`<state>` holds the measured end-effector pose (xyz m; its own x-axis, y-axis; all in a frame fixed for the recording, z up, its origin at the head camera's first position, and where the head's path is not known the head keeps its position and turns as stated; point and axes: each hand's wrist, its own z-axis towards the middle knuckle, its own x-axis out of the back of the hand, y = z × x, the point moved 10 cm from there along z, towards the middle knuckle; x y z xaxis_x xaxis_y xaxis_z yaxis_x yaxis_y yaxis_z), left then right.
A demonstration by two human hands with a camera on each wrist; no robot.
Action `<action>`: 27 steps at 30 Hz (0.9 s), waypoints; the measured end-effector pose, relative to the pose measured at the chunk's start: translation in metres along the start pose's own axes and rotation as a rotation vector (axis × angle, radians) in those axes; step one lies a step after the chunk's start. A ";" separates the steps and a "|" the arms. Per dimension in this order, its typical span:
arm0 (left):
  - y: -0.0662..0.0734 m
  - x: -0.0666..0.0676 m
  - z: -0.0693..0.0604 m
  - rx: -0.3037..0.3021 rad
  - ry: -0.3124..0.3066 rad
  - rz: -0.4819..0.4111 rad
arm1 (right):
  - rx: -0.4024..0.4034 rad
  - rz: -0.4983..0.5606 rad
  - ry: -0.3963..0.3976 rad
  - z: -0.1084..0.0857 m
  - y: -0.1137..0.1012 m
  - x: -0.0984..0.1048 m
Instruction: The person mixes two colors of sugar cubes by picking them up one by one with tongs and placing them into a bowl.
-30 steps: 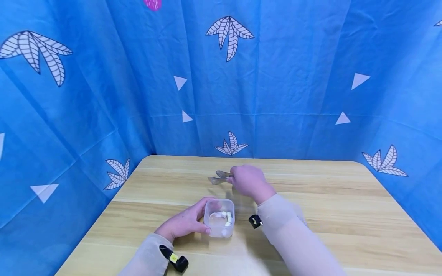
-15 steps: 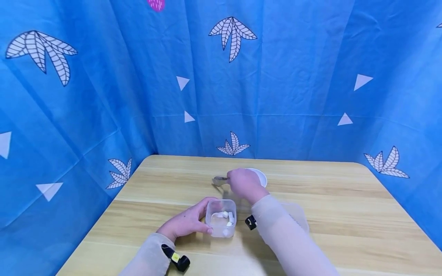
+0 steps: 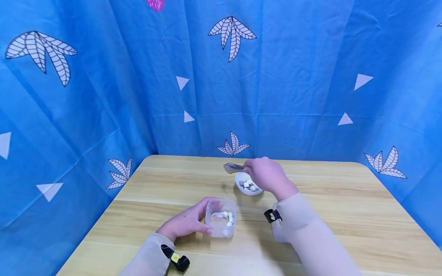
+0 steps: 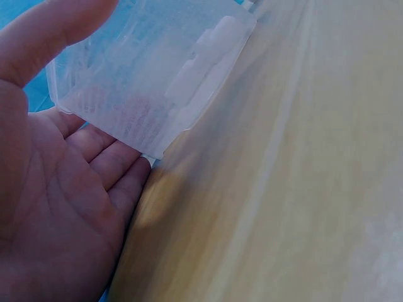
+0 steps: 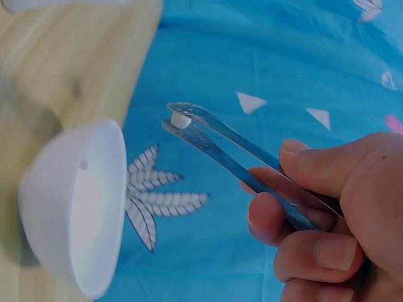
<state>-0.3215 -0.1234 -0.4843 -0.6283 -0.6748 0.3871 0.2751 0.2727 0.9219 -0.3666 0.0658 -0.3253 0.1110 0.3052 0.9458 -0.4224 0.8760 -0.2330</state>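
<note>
My right hand [image 3: 267, 174] holds metal tongs [image 3: 233, 167] raised above and just behind a white bowl [image 3: 249, 191]. In the right wrist view, the tips of the tongs pinch a small white piece [image 5: 181, 119]. Several white cubes [image 3: 246, 184] lie in the bowl. My left hand [image 3: 188, 220] steadies a clear square plastic container [image 3: 220, 232] on the table, thumb on the near side and fingers round the far left side. A few white pieces [image 3: 230, 218] sit along the container's right side. In the left wrist view, the container [image 4: 126, 82] lies between thumb and fingers.
A clear flat piece like a lid [image 3: 279, 233] is partly hidden under my right forearm. Everything stands on a light wooden table [image 3: 162, 184], with a blue patterned curtain [image 3: 293, 84] hanging behind and at the sides.
My right hand went over toward the bowl with the tongs, then lifted up and to the right, so the bowl's contents show now. The left hand and container have stayed put.
</note>
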 end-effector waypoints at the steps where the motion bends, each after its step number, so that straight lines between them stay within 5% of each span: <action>1: -0.001 0.000 0.000 0.003 0.001 0.000 | 0.006 0.008 0.014 -0.003 0.004 0.004; 12: -0.003 0.000 0.000 0.016 0.008 0.007 | 0.023 0.035 0.025 -0.033 0.038 0.011; 27: -0.002 0.000 0.002 0.013 0.000 -0.027 | 0.023 0.133 -0.015 -0.046 0.066 -0.002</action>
<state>-0.3231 -0.1223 -0.4860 -0.6354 -0.6818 0.3624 0.2491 0.2633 0.9320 -0.3537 0.1398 -0.3533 0.0389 0.4123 0.9102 -0.4528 0.8193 -0.3518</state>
